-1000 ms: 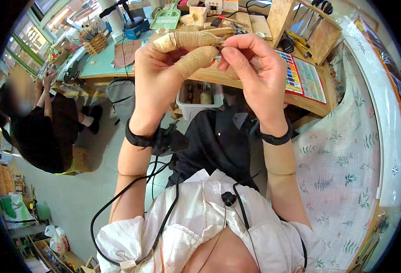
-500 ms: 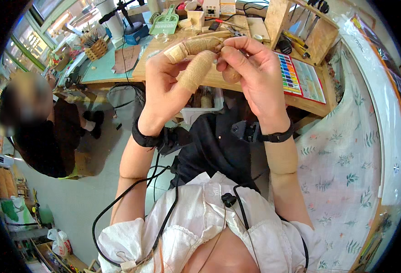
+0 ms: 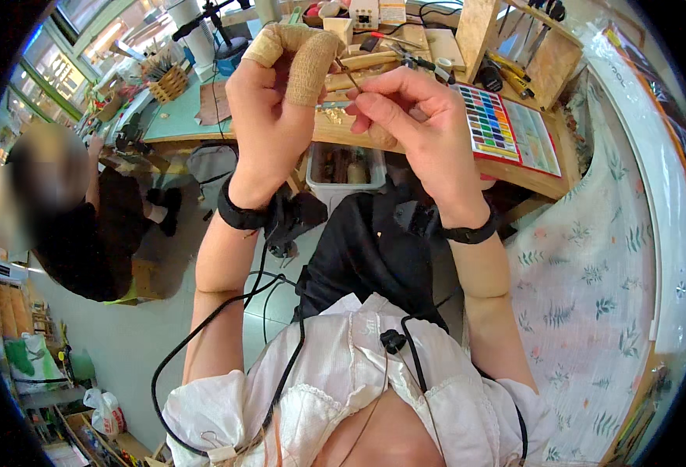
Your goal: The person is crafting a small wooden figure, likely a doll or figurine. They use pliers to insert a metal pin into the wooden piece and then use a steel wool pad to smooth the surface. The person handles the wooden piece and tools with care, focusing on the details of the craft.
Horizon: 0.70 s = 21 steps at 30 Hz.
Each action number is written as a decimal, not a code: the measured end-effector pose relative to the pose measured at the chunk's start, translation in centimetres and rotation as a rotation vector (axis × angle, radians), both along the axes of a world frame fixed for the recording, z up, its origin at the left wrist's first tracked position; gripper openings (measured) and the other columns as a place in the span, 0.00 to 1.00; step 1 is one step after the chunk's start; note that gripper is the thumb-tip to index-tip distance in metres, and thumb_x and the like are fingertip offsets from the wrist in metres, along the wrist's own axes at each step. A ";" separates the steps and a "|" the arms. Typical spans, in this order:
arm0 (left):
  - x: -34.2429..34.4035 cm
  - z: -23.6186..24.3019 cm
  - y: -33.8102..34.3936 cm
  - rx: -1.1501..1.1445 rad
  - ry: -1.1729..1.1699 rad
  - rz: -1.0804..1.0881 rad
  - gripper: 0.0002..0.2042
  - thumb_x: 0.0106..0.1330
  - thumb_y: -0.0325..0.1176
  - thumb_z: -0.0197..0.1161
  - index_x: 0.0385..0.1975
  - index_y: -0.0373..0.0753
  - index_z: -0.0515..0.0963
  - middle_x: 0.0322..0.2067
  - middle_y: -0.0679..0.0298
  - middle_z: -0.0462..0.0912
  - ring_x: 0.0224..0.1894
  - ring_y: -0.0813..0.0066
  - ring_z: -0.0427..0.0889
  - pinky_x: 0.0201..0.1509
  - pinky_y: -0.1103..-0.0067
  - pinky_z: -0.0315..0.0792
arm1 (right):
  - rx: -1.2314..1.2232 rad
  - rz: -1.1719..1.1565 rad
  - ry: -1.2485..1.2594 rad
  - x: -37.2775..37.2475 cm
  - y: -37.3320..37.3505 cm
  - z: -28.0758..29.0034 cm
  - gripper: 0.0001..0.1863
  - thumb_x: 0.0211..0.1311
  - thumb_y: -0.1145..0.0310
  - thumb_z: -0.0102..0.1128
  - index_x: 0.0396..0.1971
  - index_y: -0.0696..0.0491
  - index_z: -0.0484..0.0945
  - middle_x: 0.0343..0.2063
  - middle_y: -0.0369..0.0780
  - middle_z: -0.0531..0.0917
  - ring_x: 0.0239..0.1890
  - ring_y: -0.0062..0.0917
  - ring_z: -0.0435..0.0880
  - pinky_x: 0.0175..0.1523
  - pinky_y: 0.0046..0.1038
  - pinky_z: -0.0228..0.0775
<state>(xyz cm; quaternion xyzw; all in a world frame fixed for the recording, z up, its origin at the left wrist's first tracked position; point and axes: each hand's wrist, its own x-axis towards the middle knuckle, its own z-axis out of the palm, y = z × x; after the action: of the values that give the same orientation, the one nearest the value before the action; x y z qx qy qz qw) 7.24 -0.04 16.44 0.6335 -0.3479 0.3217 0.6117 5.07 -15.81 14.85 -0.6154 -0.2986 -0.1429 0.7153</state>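
My left hand (image 3: 269,124) is raised over the bench's near edge, its thumb and index finger wrapped in tan bandage and curled together. Whatever lies between those fingertips is hidden. To its right, my right hand (image 3: 429,128) grips a slim tool (image 3: 349,75) with a thin dark shaft. A rounded, wood-coloured end shows beneath the fingers and looks like its handle. The shaft's tip points up and left, close to the left fingertips; I cannot tell whether it touches anything there. Pale shavings (image 3: 334,115) lie on the bench behind the hands.
A paint set (image 3: 489,128) lies open at the right, beside a wooden tool rack (image 3: 545,62). Below the bench stands a plastic bin (image 3: 347,185). Another person (image 3: 86,226) sits at the left. Black cables (image 3: 164,350) hang by my left arm.
My hands have drawn apart; the left moved up and left, the right slightly lower and left. The tool's dark shaft now shows between them. The green dustpan is now hidden behind my left hand.
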 end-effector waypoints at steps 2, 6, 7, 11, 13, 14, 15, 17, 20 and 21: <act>-0.6 -0.6 -0.3 -0.163 0.125 -0.144 0.06 0.68 0.29 0.55 0.38 0.34 0.76 0.28 0.68 0.79 0.23 0.89 0.69 0.26 0.89 0.62 | -0.041 -0.023 0.035 -0.3 0.5 -0.7 0.04 0.61 0.74 0.60 0.31 0.60 0.78 0.24 0.36 0.82 0.28 0.17 0.82 0.31 0.16 0.70; -2.1 -0.3 -0.5 -0.294 0.407 -0.289 0.06 0.69 0.32 0.56 0.35 0.36 0.76 0.25 0.70 0.76 0.19 0.89 0.67 0.22 0.89 0.60 | -0.036 0.032 0.139 -1.3 1.0 -1.3 0.05 0.63 0.74 0.58 0.33 0.60 0.78 0.25 0.36 0.82 0.29 0.15 0.82 0.30 0.16 0.70; -1.7 -0.7 -0.4 -0.219 0.380 -0.234 0.06 0.69 0.31 0.56 0.34 0.36 0.76 0.25 0.71 0.76 0.19 0.89 0.67 0.22 0.89 0.60 | -0.031 0.026 0.093 -1.0 1.0 -1.7 0.05 0.63 0.74 0.58 0.34 0.60 0.78 0.26 0.36 0.82 0.28 0.16 0.82 0.32 0.16 0.72; -1.4 -0.3 0.1 -0.031 0.260 -0.118 0.03 0.66 0.27 0.58 0.35 0.34 0.76 0.29 0.70 0.78 0.28 0.88 0.73 0.31 0.88 0.67 | 0.010 0.024 0.072 0.1 1.1 -1.5 0.06 0.61 0.74 0.60 0.35 0.60 0.79 0.29 0.37 0.83 0.29 0.16 0.81 0.37 0.19 0.74; -1.3 -0.3 0.6 0.058 0.228 -0.068 0.04 0.66 0.26 0.59 0.35 0.33 0.76 0.30 0.70 0.78 0.30 0.87 0.74 0.34 0.87 0.69 | -0.048 -0.048 -0.058 1.0 1.0 -1.4 0.05 0.59 0.74 0.61 0.33 0.60 0.80 0.30 0.37 0.84 0.29 0.16 0.81 0.38 0.19 0.74; -1.1 -0.1 1.0 0.094 0.232 -0.052 0.04 0.66 0.26 0.59 0.35 0.33 0.76 0.31 0.70 0.78 0.31 0.87 0.74 0.35 0.87 0.69 | -0.076 -0.086 -0.122 1.4 0.9 -1.3 0.05 0.59 0.74 0.62 0.32 0.61 0.80 0.30 0.37 0.84 0.30 0.16 0.81 0.38 0.19 0.74; -1.1 0.0 1.3 0.132 0.242 -0.029 0.04 0.66 0.26 0.59 0.35 0.33 0.76 0.32 0.70 0.78 0.31 0.86 0.74 0.36 0.86 0.70 | -0.095 -0.065 -0.042 1.1 1.1 -0.4 0.04 0.56 0.76 0.63 0.31 0.60 0.81 0.29 0.36 0.84 0.30 0.16 0.81 0.38 0.20 0.74; -1.0 0.7 1.7 0.124 0.263 -0.026 0.05 0.66 0.27 0.59 0.36 0.32 0.77 0.31 0.70 0.79 0.31 0.86 0.74 0.36 0.87 0.69 | -0.160 -0.019 0.013 1.5 1.0 0.8 0.05 0.55 0.75 0.64 0.31 0.60 0.82 0.28 0.36 0.84 0.29 0.16 0.81 0.37 0.19 0.73; -0.1 2.1 2.4 0.109 0.295 -0.066 0.08 0.68 0.31 0.58 0.37 0.32 0.79 0.29 0.69 0.79 0.29 0.87 0.74 0.35 0.87 0.69 | -0.261 0.057 0.077 3.0 0.5 3.0 0.06 0.55 0.75 0.65 0.32 0.60 0.81 0.25 0.35 0.83 0.27 0.14 0.80 0.34 0.18 0.73; 0.8 2.4 3.0 0.068 0.285 -0.111 0.08 0.68 0.31 0.58 0.38 0.32 0.79 0.31 0.69 0.81 0.31 0.86 0.75 0.36 0.87 0.71 | -0.304 0.068 0.115 3.3 0.4 4.1 0.06 0.57 0.73 0.63 0.33 0.59 0.81 0.26 0.35 0.83 0.28 0.14 0.80 0.34 0.16 0.72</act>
<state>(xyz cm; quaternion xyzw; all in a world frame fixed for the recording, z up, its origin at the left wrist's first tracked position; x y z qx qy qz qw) 8.06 2.97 18.80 0.6729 -0.3029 0.1822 0.6498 8.41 -15.39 18.94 -0.7133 -0.2959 -0.0365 0.6342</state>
